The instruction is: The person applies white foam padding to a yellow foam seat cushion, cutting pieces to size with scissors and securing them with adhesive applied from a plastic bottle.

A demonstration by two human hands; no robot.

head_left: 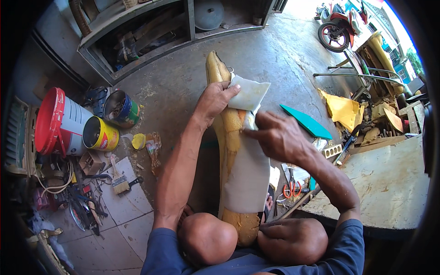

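Observation:
A long yellow foam piece (232, 140) stands between my knees, its far end narrower. My left hand (219, 98) pinches a pale sheet flap (250, 91) folded over its upper part, with the thumb on top. A larger pale sheet (243, 183) lies along the foam's lower right side. My right hand (279, 137) is at that sheet's upper edge, index finger stretched onto the foam and other fingers bent, slightly blurred; I see nothing held in it. The underside of the flap under my left fingers is hidden.
Buckets (71, 123), a paintbrush (121, 183) and tools (87, 206) are at left. Orange-handled scissors (292, 188), a green triangular piece (306, 123) and a worn board (380, 178) are at right. Yellow scraps (343, 110), a motorbike (334, 32) and a shelf unit (183, 39) stand further back.

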